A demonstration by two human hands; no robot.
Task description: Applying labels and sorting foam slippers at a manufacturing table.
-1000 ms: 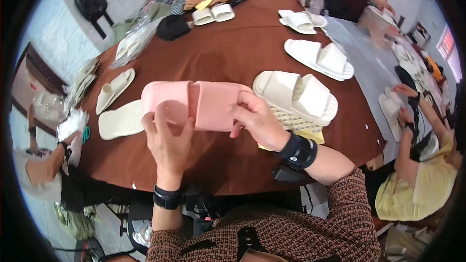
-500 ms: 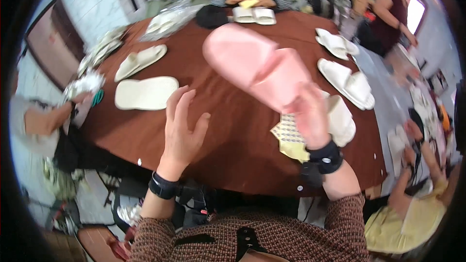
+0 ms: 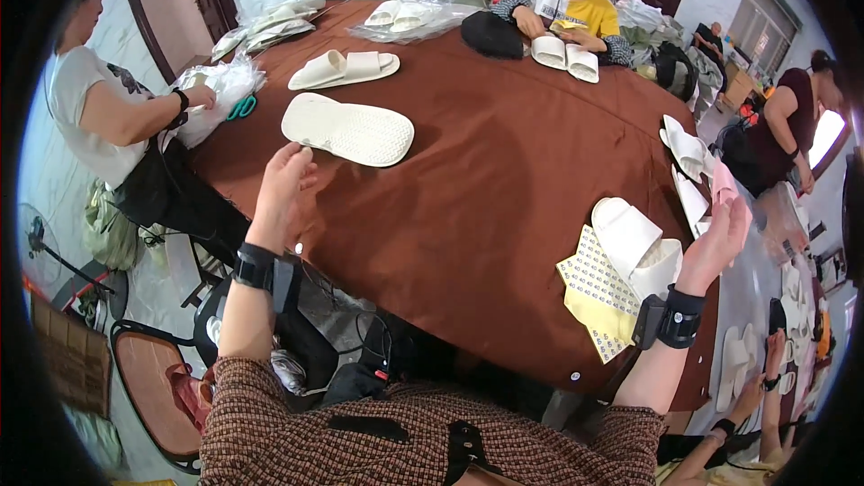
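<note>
My left hand (image 3: 284, 187) has its fingers bent and its fingertips at the near left edge of a white slipper (image 3: 355, 130), which lies with its patterned sole up. Beyond that slipper sits another white slipper (image 3: 345, 69), strap upward. Far to the right, my right hand (image 3: 714, 250) is closed on a pink slipper (image 3: 725, 187), seen nearly end-on and partly hidden by the fingers. Just left of that hand, a white slipper (image 3: 625, 234) rests on yellow sticker sheets (image 3: 589, 292).
More white slippers (image 3: 687, 148) line the table's right side. Bagged slippers (image 3: 405, 16) and a black cap (image 3: 493, 34) lie at the far edge. Teal scissors (image 3: 242, 107) are near a co-worker (image 3: 117, 94) at left. Another co-worker (image 3: 571, 13) sits opposite with a pair of slippers.
My right hand has carried the pink slipper from over the middle to the right side. My left hand has gone from spread fingers to the edge of the sole-up slipper. The view has turned.
</note>
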